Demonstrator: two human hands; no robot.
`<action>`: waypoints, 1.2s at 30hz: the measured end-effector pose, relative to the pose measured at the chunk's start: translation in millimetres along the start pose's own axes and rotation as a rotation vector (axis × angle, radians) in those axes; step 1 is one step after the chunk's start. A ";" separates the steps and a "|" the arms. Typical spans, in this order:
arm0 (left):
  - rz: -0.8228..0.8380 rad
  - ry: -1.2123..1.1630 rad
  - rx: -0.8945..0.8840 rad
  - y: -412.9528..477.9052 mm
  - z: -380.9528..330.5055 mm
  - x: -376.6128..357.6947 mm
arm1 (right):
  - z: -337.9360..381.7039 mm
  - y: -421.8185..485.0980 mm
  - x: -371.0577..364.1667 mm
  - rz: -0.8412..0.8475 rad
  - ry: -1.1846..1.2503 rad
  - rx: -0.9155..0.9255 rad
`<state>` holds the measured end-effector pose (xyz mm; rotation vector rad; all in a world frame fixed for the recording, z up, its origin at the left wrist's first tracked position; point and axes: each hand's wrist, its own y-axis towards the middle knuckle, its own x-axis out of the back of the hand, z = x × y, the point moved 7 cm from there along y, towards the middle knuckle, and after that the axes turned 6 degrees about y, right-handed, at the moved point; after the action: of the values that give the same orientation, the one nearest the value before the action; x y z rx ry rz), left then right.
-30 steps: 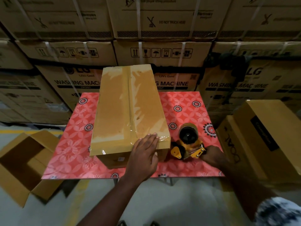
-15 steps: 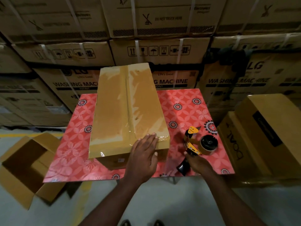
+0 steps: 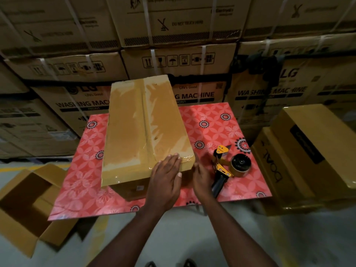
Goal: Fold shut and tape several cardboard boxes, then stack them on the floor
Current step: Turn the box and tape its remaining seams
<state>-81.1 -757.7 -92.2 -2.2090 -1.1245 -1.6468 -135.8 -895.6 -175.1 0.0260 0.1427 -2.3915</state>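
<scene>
A long cardboard box (image 3: 142, 128), closed and covered with clear tape along its top seam, lies on the red flowered table (image 3: 215, 128). My left hand (image 3: 165, 180) rests flat with straight fingers on the box's near right corner. My right hand (image 3: 202, 180) is beside it, fingers straight, touching the box's near right edge. The yellow tape dispenser (image 3: 229, 166) lies on the table just right of my right hand, with no hand on it.
An open empty cardboard box (image 3: 25, 203) stands on the floor at the left. Two closed boxes (image 3: 312, 151) are stacked on the floor at the right. Strapped washing machine cartons (image 3: 173, 62) form a wall behind the table.
My right hand set the tape dispenser down on the table, let go of it and moved left to the box's corner. My left hand stayed on the box.
</scene>
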 end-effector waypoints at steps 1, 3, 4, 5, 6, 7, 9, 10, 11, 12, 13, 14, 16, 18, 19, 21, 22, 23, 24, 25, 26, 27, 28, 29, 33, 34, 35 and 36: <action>-0.001 0.001 0.002 0.0 0.1 -0.3 | -0.3 -0.4 1.1 -0.003 -0.051 0.026; -0.002 0.007 0.005 0.4 -0.1 -0.1 | 2.4 1.9 4.0 0.016 -0.142 0.083; -0.003 0.010 0.004 0.7 -0.2 0.3 | 4.1 4.0 5.2 0.040 -0.174 0.110; -0.005 0.010 0.002 0.7 -0.4 1.0 | 7.8 4.3 6.1 0.076 -0.208 0.132; -0.008 0.007 0.002 0.7 -0.7 2.0 | 10.8 5.3 7.7 0.121 -0.241 0.151; -0.009 0.001 0.008 0.7 -0.9 3.1 | 13.9 6.0 9.1 0.174 -0.269 0.169; -0.013 -0.027 0.031 1.1 -1.8 5.4 | 23.3 7.7 16.1 0.246 -0.245 0.174; -0.016 -0.037 0.045 1.9 -2.7 7.0 | 29.9 9.5 21.6 0.249 -0.191 0.159; -0.016 -0.033 0.059 3.8 -4.1 9.1 | 40.6 10.8 26.5 0.237 -0.142 0.161; -0.017 -0.013 0.072 7.0 -5.5 12.6 | 53.4 12.2 29.5 0.216 -0.105 0.182; -0.031 0.014 0.085 11.1 -7.0 18.2 | 67.0 12.2 29.4 0.206 -0.092 0.219; -0.064 0.043 0.092 15.8 -7.9 24.8 | 76.5 13.5 26.5 0.212 -0.095 0.249; -0.137 0.118 0.077 25.5 -10.7 36.4 | 87.6 14.6 14.4 0.269 -0.166 0.304; -0.120 0.199 0.032 33.7 -14.3 34.7 | 88.0 14.5 2.8 0.341 -0.271 0.368; -0.091 0.227 -0.003 37.0 -15.8 29.1 | 86.3 14.7 0.5 0.358 -0.316 0.402; -0.052 0.257 -0.070 41.1 -16.1 17.5 | 84.4 17.0 1.2 0.377 -0.356 0.450; -0.049 0.261 -0.083 42.2 -14.1 13.5 | 84.4 17.6 1.7 0.384 -0.375 0.472; -0.055 0.263 -0.083 42.6 -11.4 11.0 | 84.8 17.6 1.6 0.391 -0.397 0.495; -0.065 0.271 -0.080 42.1 -9.1 9.1 | 83.8 18.3 1.3 0.396 -0.425 0.520; -0.078 0.284 -0.084 41.1 -7.9 7.4 | 82.8 18.5 0.9 0.406 -0.453 0.543; -0.090 0.295 -0.090 39.6 -7.5 6.6 | 80.9 19.1 0.4 0.416 -0.486 0.569; -0.097 0.299 -0.095 38.5 -7.3 6.4 | 78.9 19.3 0.8 0.426 -0.521 0.596; -0.099 0.297 -0.099 38.2 -7.3 6.5 | 77.1 19.7 1.6 0.435 -0.551 0.624; -0.094 0.289 -0.102 38.0 -7.2 6.2 | 75.2 19.7 2.7 0.446 -0.571 0.651; -0.073 0.265 -0.118 36.8 -7.4 5.8 | 70.4 19.9 4.6 0.479 -0.598 0.715; -0.066 0.262 -0.118 35.9 -6.2 6.1 | 69.6 19.8 4.6 0.484 -0.605 0.712; -0.052 0.254 -0.117 35.6 -4.7 5.9 | 69.6 19.3 4.9 0.491 -0.606 0.707; -0.036 0.244 -0.114 35.5 -3.5 6.0 | 69.9 18.6 5.1 0.503 -0.606 0.701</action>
<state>-60.1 -781.8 -75.2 -1.9901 -1.0346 -1.9767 -125.4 -920.3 -107.8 -0.2957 -0.8773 -1.7450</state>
